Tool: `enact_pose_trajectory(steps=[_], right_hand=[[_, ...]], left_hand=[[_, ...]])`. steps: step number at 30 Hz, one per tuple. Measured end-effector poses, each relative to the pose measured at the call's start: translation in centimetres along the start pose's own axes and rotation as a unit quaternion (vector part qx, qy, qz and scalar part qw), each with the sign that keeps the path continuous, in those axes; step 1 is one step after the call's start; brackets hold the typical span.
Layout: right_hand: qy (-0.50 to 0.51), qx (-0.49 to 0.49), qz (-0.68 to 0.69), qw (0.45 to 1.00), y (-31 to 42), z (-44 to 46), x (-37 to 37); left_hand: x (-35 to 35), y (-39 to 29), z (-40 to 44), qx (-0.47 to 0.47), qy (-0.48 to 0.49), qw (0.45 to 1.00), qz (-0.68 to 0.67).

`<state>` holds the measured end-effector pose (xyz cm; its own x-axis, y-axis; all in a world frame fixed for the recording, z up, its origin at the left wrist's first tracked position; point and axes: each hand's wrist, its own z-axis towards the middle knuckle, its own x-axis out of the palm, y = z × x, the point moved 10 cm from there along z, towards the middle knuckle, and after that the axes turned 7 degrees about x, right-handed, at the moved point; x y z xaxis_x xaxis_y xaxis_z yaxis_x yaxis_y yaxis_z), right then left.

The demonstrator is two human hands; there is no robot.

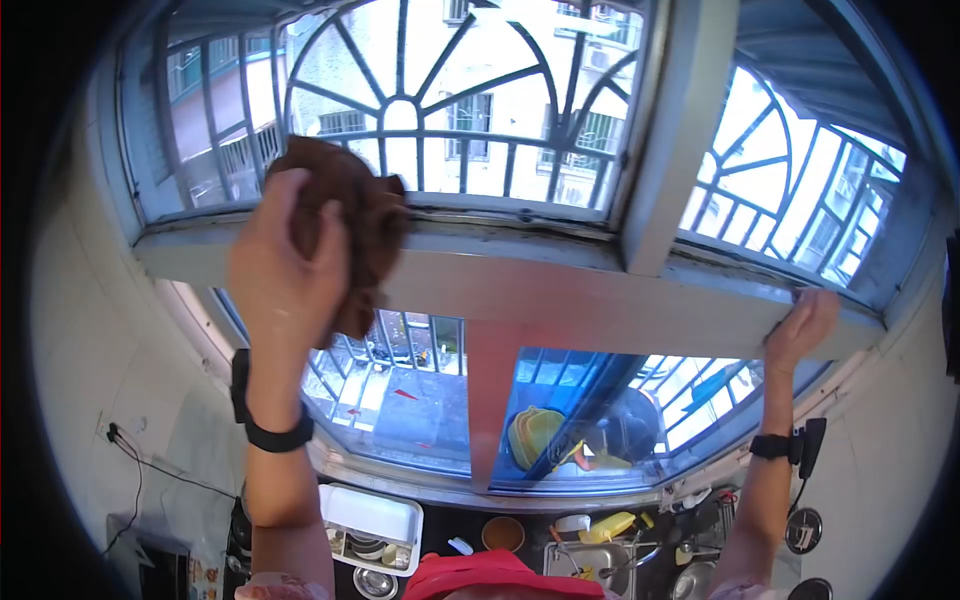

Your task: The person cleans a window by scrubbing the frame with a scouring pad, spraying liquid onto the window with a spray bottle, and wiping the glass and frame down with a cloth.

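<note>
Where the head view shows the left hand [287, 268], its thumb and fingers are closed on a bunched brown cloth [368, 235], which spreads beyond the fingertips in front of the upper window's lower edge. Well to the right of that grip, the right hand [803, 325] touches the pale crossbar [560, 295], fingers bent at its upper edge; whether they clamp it, I cannot tell. Below the left hand's grip stands a white dish rack [413, 530]; below and between both hands is a sink [612, 580].
</note>
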<state>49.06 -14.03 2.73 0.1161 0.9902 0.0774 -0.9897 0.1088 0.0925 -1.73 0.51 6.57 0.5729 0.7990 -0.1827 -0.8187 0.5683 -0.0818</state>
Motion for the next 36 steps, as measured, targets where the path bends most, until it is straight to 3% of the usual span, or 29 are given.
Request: enact_pose_trajectory(steps=[3, 7, 10, 14, 17, 19, 20, 21, 23, 25, 26, 28, 29, 30, 31, 32, 33, 34, 35, 36], right_hand=[[-0.011, -0.012, -0.01, 1.0, 0.6, 0.2, -0.2], [-0.016, -0.023, -0.018, 0.999, 1.0, 0.2, -0.5], [-0.017, -0.029, -0.031, 0.999, 0.7, 0.3, -0.4], [0.017, 0.001, -0.021, 1.0, 0.2, 0.8, -0.5], [0.05, 0.038, 0.032, 0.998, -0.3, 1.1, -1.0], [0.081, 0.054, 0.087, 0.991, -0.5, 1.0, -1.1], [0.089, 0.052, 0.112, 0.988, -0.2, 1.0, -1.3], [0.096, 0.05, 0.137, 0.985, 0.0, 1.0, -1.5], [0.135, 0.065, 0.152, 0.977, -0.2, 1.1, -0.9], [0.172, 0.073, 0.169, 0.968, -0.1, 0.9, -0.2], [0.2, 0.098, 0.195, 0.955, -0.1, 1.1, -0.1], [0.256, 0.151, 0.252, 0.921, 0.7, 0.7, -0.6], [0.193, 0.215, 0.328, 0.899, 0.0, 0.3, -1.7], [0.129, 0.277, 0.401, 0.864, -0.6, -0.6, -2.6], [0.063, 0.336, 0.468, 0.815, -1.5, -2.0, -3.6], [0.054, 0.381, 0.471, 0.794, -2.1, -3.6, -4.7], [0.059, 0.342, 0.399, 0.849, -2.3, -4.7, -6.2], [0.063, 0.34, 0.35, 0.87, -2.9, -6.1, -6.9], [0.065, 0.335, 0.3, 0.891, -3.5, -7.2, -7.7], [0.117, 0.362, 0.28, 0.882, -4.4, -8.7, -7.1]], left_hand=[[2.4, -7.6, 0.2, 0.06, 0.021, 0.998, -0.022], [6.0, -15.7, 0.1, 0.055, 0.113, 0.98, -0.155], [5.9, -16.1, -0.4, 0.003, 0.093, 0.963, -0.253], [3.7, -16.4, -3.1, 0.086, 0.11, 0.934, -0.328], [-0.6, -15.5, -5.1, 0.14, -0.033, 0.963, -0.227], [0.2, -11.3, -5.8, 0.046, -0.131, 0.982, -0.126], [1.8, -9.6, -6.1, -0.023, -0.116, 0.983, -0.141], [3.0, -10.4, -7.2, -0.011, -0.116, 0.983, -0.142], [5.1, -13.1, -9.8, 0.018, -0.121, 0.982, -0.145], [7.6, -19.8, -10.1, 0.09, -0.033, 0.984, -0.15], [8.2, -22.3, -9.9, 0.11, -0.091, 0.963, -0.229], [10.6, -28.1, -9.4, 0.127, -0.039, 0.954, -0.269], [11.6, -31.1, -9.4, 0.134, -0.009, 0.949, -0.286], [13.1, -34.6, -9.0, 0.162, 0.055, 0.933, -0.317], [13.4, -37.9, -8.7, 0.182, 0.054, 0.919, -0.345], [13.5, -40.5, -7.8, 0.193, 0.084, 0.894, -0.396], [14.6, -42.3, -7.6, 0.151, 0.175, 0.864, -0.447], [15.7, -42.8, -7.8, 0.084, 0.176, 0.814, -0.547], [16.6, -42.9, -7.9, 0.017, 0.171, 0.749, -0.639], [18.4, -43.3, -9.2, -0.047, 0.237, 0.659, -0.712]])
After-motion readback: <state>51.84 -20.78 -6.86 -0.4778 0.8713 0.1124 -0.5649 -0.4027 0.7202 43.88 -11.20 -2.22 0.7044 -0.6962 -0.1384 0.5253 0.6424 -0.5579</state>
